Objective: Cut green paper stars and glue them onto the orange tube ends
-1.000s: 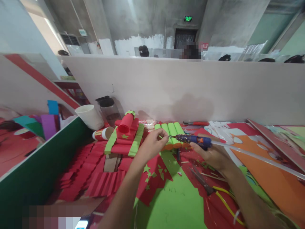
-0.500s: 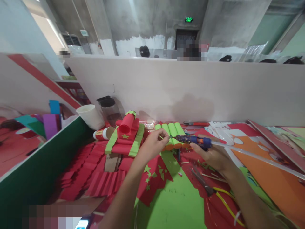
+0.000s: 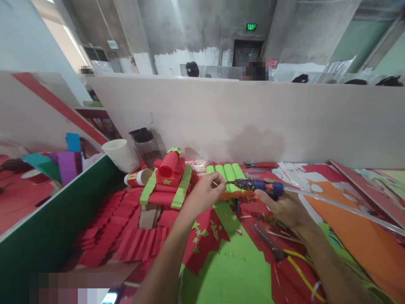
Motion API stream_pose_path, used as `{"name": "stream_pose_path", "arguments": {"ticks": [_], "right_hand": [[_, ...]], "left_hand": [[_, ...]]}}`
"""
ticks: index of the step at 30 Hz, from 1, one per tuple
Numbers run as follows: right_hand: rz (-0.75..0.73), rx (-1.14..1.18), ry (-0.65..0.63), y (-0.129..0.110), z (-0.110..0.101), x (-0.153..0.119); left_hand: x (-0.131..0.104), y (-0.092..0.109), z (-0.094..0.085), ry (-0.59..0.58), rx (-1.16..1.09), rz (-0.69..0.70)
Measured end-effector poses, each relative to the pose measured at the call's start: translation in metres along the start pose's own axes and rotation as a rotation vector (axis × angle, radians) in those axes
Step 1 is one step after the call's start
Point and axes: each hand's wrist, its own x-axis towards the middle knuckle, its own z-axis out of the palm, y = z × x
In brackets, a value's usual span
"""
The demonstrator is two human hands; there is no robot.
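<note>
A white cup point(image 3: 120, 155) stands beside a black-lidded clear jug point(image 3: 148, 148).

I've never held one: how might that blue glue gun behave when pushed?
The glue gun in the right hand looks stiff, its body seemingly hard plastic. The long glue stick jutting from its back may wobble or snag.

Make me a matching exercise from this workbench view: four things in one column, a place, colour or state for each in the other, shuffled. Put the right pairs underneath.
1. Glue gun
2. White cup
3. Exit sign
4. Left hand

A. Lit up green
B. Pinched, close to the gun's tip
C. Beside the black-lidded bottle
D. Held in the right hand

Right pairs: 1-D, 2-C, 3-A, 4-B
</note>
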Motion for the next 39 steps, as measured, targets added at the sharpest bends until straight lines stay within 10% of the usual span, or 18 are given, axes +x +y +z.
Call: {"name": "stream_pose_path", "arguments": {"ticks": [39], "right_hand": [[-0.078,0.036,-0.002,-0.0061,-0.0001,0.0011]], "left_hand": [[0.0008,-0.0004,0.001,-0.005,-0.017,0.011]]}}
